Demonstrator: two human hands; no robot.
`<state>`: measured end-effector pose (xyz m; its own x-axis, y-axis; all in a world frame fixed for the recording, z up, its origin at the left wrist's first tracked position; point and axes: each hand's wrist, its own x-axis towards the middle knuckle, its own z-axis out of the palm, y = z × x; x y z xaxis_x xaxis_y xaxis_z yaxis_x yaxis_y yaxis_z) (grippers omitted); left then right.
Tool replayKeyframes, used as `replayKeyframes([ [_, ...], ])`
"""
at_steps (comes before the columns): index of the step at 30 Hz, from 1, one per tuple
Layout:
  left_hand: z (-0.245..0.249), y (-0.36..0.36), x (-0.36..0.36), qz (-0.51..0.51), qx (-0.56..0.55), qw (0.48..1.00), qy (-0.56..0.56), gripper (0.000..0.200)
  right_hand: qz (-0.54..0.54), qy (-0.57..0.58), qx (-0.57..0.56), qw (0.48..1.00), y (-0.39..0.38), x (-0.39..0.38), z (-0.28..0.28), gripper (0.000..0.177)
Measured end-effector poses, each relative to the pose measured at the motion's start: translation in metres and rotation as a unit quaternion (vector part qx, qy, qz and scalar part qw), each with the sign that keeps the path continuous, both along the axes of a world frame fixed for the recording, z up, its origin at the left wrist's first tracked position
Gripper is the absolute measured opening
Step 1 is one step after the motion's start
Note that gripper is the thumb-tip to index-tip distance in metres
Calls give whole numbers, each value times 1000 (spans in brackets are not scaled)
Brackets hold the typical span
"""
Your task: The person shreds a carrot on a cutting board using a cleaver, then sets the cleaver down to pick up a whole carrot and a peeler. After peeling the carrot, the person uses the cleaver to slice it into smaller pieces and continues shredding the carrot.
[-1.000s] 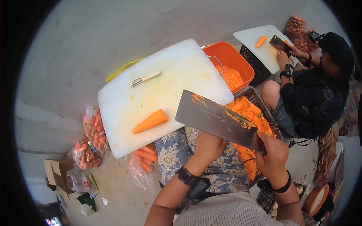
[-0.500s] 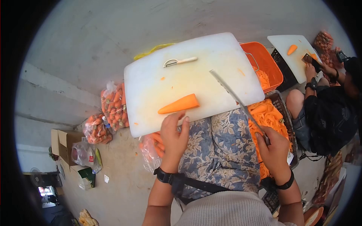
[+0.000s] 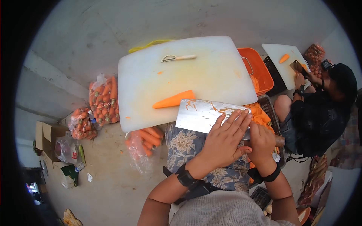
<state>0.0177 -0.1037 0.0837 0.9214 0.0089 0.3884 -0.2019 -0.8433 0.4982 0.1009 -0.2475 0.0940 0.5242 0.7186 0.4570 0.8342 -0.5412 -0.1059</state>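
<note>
My right hand grips the handle of a cleaver, its broad blade turned flat and pointing left over the board's near edge. Bits of carrot cling to the blade. My left hand lies on the blade near the handle, fingers stretched out and palm down. Just beyond the blade, a peeled carrot rests on the white cutting board, its thick end partly behind the blade's edge. Farther up the board lies a peeler with a pale handle.
Bags of carrots stand left of the board, another bag below it. To the right are an orange bin and a crate of carrot strips. A co-worker cuts at a second board. A cardboard box sits far left.
My left hand has left the carrot's side and moved right onto the cleaver blade. The cleaver has turned from edge-on to flat, its tip swinging down and left.
</note>
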Motion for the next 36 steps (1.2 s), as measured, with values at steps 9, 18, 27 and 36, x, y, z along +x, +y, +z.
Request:
replayKeyframes([
  [9,-8,-60,37,-111,49,993,3,83,-91,-69,-10,993,-83,6,-4,33],
  [18,-16,-112,63,-171,50,984,-25,80,-177,-103,-26,978,-149,1,-5,34],
  [27,-28,-127,75,-187,51,981,15,76,-210,-116,-25,971,-192,-5,-11,33],
  [36,-62,-111,81,-112,76,988,71,76,-247,-117,-80,959,-226,-11,2,39],
])
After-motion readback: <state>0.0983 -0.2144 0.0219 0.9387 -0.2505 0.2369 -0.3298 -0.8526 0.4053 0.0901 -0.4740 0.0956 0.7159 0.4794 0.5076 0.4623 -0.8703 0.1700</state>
